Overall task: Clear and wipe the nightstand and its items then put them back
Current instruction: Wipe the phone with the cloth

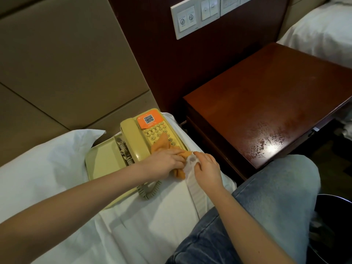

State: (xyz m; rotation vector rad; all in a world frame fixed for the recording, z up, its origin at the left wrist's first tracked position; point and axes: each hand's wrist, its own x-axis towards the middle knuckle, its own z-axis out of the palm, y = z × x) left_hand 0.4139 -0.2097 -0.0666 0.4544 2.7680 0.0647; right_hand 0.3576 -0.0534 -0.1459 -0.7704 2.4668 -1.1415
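A cream-yellow telephone (133,138) with an orange QR sticker rests on a matching tray (101,161) on the white bed. My left hand (165,161) is shut on an orange cloth (162,144) that lies over the keypad's near end. My right hand (206,168) pinches the white edge of the sheet (194,189) beside the phone. The dark wooden nightstand (270,103) stands to the right with nothing on top; its near corner shines with wet streaks.
A white pillow (47,159) lies left of the tray. The coiled phone cord (150,189) hangs off the tray front. My jeans-clad knee (266,197) sits by the nightstand. A dark bin (331,225) is bottom right. Wall switches (198,16) are above; a second bed (323,31) far right.
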